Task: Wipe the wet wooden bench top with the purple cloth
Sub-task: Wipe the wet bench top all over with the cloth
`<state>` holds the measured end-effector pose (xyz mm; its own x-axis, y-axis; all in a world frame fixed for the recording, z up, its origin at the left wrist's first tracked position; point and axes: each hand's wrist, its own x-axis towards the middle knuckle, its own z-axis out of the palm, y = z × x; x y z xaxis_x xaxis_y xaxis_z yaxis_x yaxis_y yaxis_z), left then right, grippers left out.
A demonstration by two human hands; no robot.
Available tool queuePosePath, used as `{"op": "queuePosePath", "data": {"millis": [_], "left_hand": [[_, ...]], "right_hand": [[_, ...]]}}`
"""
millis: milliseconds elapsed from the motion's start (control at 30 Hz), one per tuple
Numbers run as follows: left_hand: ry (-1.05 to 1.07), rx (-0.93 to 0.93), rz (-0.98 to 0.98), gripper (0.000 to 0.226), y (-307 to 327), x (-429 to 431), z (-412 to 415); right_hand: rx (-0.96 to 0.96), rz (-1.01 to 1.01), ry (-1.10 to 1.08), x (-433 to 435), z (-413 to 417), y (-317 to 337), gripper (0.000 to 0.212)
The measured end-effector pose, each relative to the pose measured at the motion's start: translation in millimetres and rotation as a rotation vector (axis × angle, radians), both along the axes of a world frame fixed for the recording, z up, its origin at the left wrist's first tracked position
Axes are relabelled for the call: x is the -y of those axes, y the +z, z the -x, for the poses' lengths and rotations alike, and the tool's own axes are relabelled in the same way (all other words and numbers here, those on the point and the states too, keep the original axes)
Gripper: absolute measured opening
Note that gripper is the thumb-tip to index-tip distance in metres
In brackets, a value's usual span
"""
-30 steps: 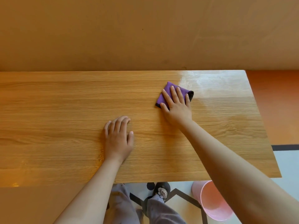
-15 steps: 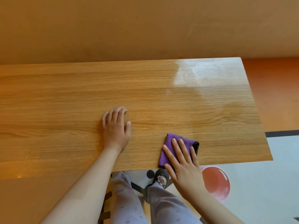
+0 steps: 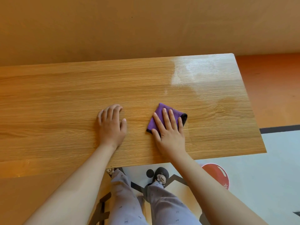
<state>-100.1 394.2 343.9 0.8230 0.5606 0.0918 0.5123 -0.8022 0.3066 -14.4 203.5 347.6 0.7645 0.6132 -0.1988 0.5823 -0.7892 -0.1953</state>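
Mid-wipe. My right hand [image 3: 170,133] lies flat, fingers straight and spread, pressing the folded purple cloth with dark edging [image 3: 158,109] onto the long light-oak wooden bench top [image 3: 56,103]. No curl round the cloth, just palm and fingers on top of it. The cloth sits right of centre, roughly midway between the front and back edges. One corner points away from me and the dark hem pokes out past my little finger. My left hand [image 3: 112,127] rests on bare wood to the left, apart from the cloth, fingers loosely bent, holding nothing. It looks like a brace.

Step, as I judge it: wiping strokes over the right part of the top. Not done, because a pale glossy wet patch [image 3: 203,70] shows at the far right corner, beyond the cloth and not touching it. The wood around the cloth looks matt, so probably dry. There's a faint shine at the near left edge; can't tell if it's water or light.

Next move calls for flat pressure, pushing the cloth away and to the right into the sheen, with overlapping passes up to the back edge and the right end. The cloth is small, so it needs several passes.

Risks: the flat hand slides off the cloth, or water gets pushed over the edge. A round red tub [image 3: 217,176] stands on the floor below the front edge, right of my legs.
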Motion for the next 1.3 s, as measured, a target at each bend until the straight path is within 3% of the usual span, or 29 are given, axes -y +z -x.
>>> {"op": "queuePosePath", "data": {"millis": [300,467,733,1000,1133,1200,1300], "left_hand": [[-0.024,-0.049,-0.031,0.043,2,3,0],[0.045,0.006,0.005,0.040,9,28,-9],[-0.214,-0.059,0.068,0.038,0,111,-23],[-0.194,-0.055,0.060,0.038,1,112,-24],[-0.192,-0.063,0.059,0.039,2,111,-24],[-0.190,-0.061,0.055,0.039,2,111,-24],[-0.185,-0.055,0.048,0.038,2,111,-24]], "right_hand": [[0.086,0.055,-0.152,111,26,-4,0.058],[0.049,0.106,-0.189,127,18,-1,0.059],[0.045,0.081,-0.193,129,12,0,0.059],[-0.063,0.130,-0.495,188,-65,10,0.056],[-0.039,0.119,-0.563,180,-65,7,0.058],[-0.027,0.094,-0.527,162,-51,5,0.064],[-0.003,0.048,-0.307,121,-13,2,0.062]]}}
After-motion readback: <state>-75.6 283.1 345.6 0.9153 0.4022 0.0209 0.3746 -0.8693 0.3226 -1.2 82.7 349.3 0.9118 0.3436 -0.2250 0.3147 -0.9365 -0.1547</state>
